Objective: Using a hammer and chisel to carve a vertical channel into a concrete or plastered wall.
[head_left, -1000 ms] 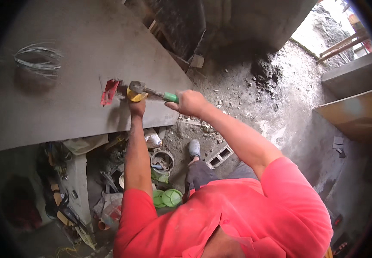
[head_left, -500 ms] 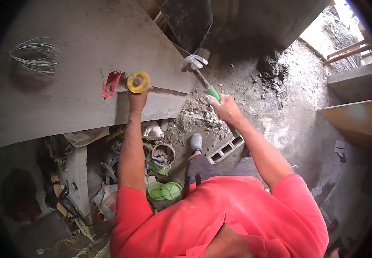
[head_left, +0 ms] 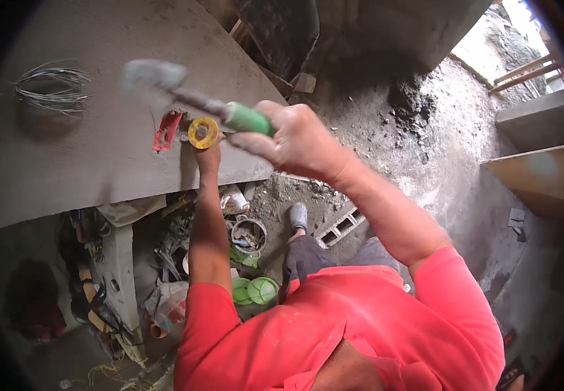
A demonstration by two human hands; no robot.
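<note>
My left hand [head_left: 207,155] is closed on a chisel with a round yellow guard [head_left: 212,134], held at a chipped spot in the grey concrete slab [head_left: 73,163], just right of a red electrical box [head_left: 166,132]. My right hand [head_left: 295,140] is wrapped round the green-gripped handle [head_left: 243,118] of a hammer, raised toward the camera. The hammer's head [head_left: 155,81] is blurred by motion and hangs over the slab, up and left of the chisel.
A coil of wire [head_left: 50,91] rests on the slab's left. Below are a bucket [head_left: 248,236], green lids [head_left: 256,290] and cluttered bags. A hollow block [head_left: 340,228] and rubble [head_left: 409,107] are on the floor. Concrete ledges [head_left: 536,117] and a board [head_left: 536,182] stand at the right.
The hammer was on the chisel a second ago, then swung up to the right. It is now raised nearer the camera, its head over to the left. My left hand has barely moved.
</note>
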